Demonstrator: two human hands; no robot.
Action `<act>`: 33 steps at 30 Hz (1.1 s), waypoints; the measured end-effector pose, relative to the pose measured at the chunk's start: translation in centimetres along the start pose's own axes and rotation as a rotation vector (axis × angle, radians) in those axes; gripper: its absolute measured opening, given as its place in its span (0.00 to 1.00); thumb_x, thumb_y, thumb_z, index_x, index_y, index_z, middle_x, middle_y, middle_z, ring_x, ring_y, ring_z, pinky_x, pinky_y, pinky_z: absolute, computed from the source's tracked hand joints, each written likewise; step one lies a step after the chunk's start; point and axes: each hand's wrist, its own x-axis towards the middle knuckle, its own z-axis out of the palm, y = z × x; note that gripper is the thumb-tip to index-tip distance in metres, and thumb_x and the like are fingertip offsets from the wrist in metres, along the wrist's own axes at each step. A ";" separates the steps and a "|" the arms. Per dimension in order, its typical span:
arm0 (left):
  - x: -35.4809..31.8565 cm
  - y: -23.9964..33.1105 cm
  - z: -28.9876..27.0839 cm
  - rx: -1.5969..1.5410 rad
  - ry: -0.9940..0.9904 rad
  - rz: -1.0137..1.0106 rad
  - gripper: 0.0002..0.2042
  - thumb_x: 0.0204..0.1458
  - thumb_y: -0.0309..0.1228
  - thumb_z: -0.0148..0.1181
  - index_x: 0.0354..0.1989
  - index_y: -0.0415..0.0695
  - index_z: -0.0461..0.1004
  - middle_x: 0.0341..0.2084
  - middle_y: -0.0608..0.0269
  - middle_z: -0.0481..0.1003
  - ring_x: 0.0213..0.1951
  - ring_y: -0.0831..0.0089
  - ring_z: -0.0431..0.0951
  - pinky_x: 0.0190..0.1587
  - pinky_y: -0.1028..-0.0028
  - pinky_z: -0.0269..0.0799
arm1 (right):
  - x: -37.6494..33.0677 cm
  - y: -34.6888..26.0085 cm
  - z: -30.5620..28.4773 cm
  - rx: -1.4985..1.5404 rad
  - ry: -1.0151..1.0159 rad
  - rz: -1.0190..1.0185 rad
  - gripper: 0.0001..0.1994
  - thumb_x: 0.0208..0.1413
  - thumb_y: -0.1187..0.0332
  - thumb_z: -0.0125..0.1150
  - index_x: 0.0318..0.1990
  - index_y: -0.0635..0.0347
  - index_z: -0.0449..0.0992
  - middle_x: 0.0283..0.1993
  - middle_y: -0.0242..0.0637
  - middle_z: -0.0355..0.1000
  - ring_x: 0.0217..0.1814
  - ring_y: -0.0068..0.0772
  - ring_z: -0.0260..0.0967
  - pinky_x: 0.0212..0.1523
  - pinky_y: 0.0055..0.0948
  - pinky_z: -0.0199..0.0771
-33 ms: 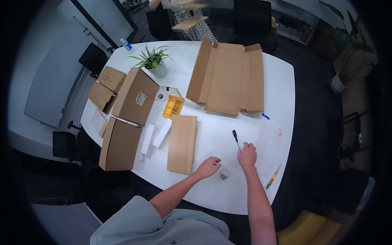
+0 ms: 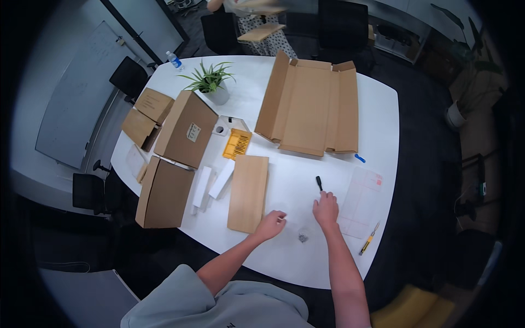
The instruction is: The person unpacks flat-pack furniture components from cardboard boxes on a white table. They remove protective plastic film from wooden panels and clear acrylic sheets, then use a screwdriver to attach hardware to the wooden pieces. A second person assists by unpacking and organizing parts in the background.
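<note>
1. Near the front edge of the white surface (image 2: 306,262), both hands work close together — the right hand (image 2: 326,211) lies with fingers curled just below a small black tool (image 2: 319,182), and the left hand (image 2: 272,224) is loosely closed beside a flat wooden panel (image 2: 248,192). Whether either hand pinches anything small I cannot tell.
2. Between the hands sits a little cluster of dark screws (image 2: 302,237), apart from both.
3. Judging by this, the step looks like sorting small hardware for assembly; the next move seems to call for a fine fingertip pinch on the screws, or a reach up to the tool.
4. Further off lie a big opened cardboard box (image 2: 311,106), closed boxes (image 2: 186,128) at the left, a potted plant (image 2: 210,82), a paper sheet (image 2: 361,199) and a yellow-handled knife (image 2: 369,238).
5. Against the other frame nothing differs — it is taken at the same instant, hands and things in the same places.
</note>
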 end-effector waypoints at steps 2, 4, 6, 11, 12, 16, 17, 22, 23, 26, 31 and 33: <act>-3.8 -6.2 -4.1 0.029 0.246 -0.133 0.17 0.52 0.30 0.57 0.50 0.35 0.72 0.45 0.45 0.74 0.45 0.57 0.78 0.48 0.66 0.74 | -1.9 -5.1 3.9 0.138 -0.124 -0.092 0.18 0.54 0.64 0.61 0.51 0.61 0.72 0.49 0.48 0.70 0.54 0.50 0.67 0.51 0.45 0.72; -5.0 -11.0 -7.8 0.196 0.477 -0.194 0.20 0.52 0.31 0.57 0.52 0.34 0.70 0.47 0.44 0.73 0.46 0.55 0.76 0.49 0.64 0.73 | -3.0 -9.1 8.7 0.310 -0.217 -0.080 0.22 0.54 0.61 0.61 0.52 0.66 0.71 0.47 0.52 0.72 0.50 0.51 0.71 0.52 0.43 0.72; -4.6 -14.8 -10.2 0.273 0.556 -0.231 0.23 0.51 0.33 0.58 0.54 0.33 0.68 0.47 0.43 0.72 0.49 0.52 0.74 0.52 0.62 0.71 | -3.5 -11.9 11.9 0.495 -0.350 0.057 0.29 0.52 0.57 0.62 0.56 0.71 0.69 0.46 0.55 0.74 0.50 0.51 0.73 0.51 0.41 0.73; -0.7 -16.8 -11.6 -0.311 0.365 -0.408 0.28 0.47 0.39 0.61 0.54 0.32 0.68 0.47 0.42 0.72 0.50 0.53 0.73 0.54 0.64 0.70 | -4.8 -14.7 14.8 0.520 -0.321 0.199 0.29 0.48 0.56 0.61 0.52 0.73 0.72 0.43 0.57 0.75 0.47 0.52 0.74 0.49 0.41 0.74; -0.4 -17.0 -11.6 -0.243 0.318 -0.395 0.29 0.47 0.39 0.61 0.55 0.34 0.67 0.48 0.41 0.71 0.52 0.51 0.72 0.55 0.62 0.69 | -5.0 -15.0 15.1 0.493 -0.303 0.217 0.29 0.48 0.55 0.61 0.51 0.71 0.72 0.43 0.56 0.75 0.47 0.52 0.74 0.49 0.41 0.74; -0.2 -15.3 -12.1 -0.019 0.241 -0.414 0.30 0.46 0.42 0.62 0.57 0.40 0.66 0.50 0.38 0.68 0.54 0.45 0.70 0.58 0.56 0.66 | -5.5 -16.3 15.4 0.427 -0.273 0.291 0.27 0.47 0.54 0.62 0.50 0.67 0.73 0.43 0.55 0.74 0.46 0.51 0.74 0.50 0.42 0.74; -0.3 -14.6 -12.4 0.026 0.253 -0.435 0.30 0.46 0.43 0.62 0.57 0.41 0.66 0.50 0.38 0.67 0.54 0.44 0.70 0.58 0.56 0.66 | -6.0 -17.0 14.8 0.418 -0.270 0.318 0.28 0.46 0.54 0.63 0.49 0.67 0.73 0.44 0.55 0.73 0.47 0.52 0.73 0.51 0.42 0.73; -0.2 -16.8 -13.8 0.133 0.214 -0.438 0.31 0.46 0.44 0.62 0.57 0.41 0.65 0.52 0.36 0.66 0.55 0.40 0.68 0.60 0.54 0.65 | -7.3 -18.1 16.9 0.504 -0.333 0.310 0.29 0.46 0.54 0.63 0.51 0.68 0.72 0.47 0.57 0.71 0.50 0.53 0.71 0.52 0.43 0.72; 0.0 -17.0 -14.0 0.154 0.206 -0.451 0.31 0.46 0.44 0.62 0.58 0.41 0.64 0.52 0.35 0.66 0.55 0.39 0.68 0.60 0.53 0.64 | -7.5 -18.6 16.9 0.499 -0.331 0.311 0.29 0.46 0.53 0.63 0.51 0.68 0.71 0.47 0.57 0.71 0.50 0.54 0.70 0.53 0.43 0.72; 0.7 -18.1 -13.9 0.194 0.175 -0.449 0.31 0.46 0.43 0.61 0.58 0.41 0.64 0.54 0.33 0.64 0.55 0.38 0.68 0.60 0.52 0.64 | -7.3 -19.1 16.9 0.476 -0.374 0.326 0.30 0.47 0.54 0.62 0.53 0.66 0.70 0.52 0.60 0.68 0.56 0.58 0.67 0.57 0.44 0.69; 1.6 -18.6 -13.2 0.202 0.189 -0.334 0.29 0.46 0.42 0.62 0.55 0.39 0.65 0.49 0.31 0.69 0.53 0.38 0.70 0.58 0.52 0.66 | -6.4 -18.8 15.2 0.433 -0.394 0.312 0.30 0.48 0.55 0.61 0.56 0.64 0.68 0.55 0.62 0.65 0.60 0.59 0.63 0.60 0.45 0.67; 1.6 -17.9 -13.2 0.193 0.188 -0.303 0.28 0.46 0.42 0.62 0.54 0.38 0.66 0.46 0.31 0.71 0.52 0.38 0.70 0.57 0.52 0.66 | -6.3 -17.7 16.5 0.446 -0.364 0.294 0.30 0.48 0.55 0.61 0.56 0.64 0.68 0.55 0.62 0.66 0.61 0.59 0.63 0.60 0.45 0.67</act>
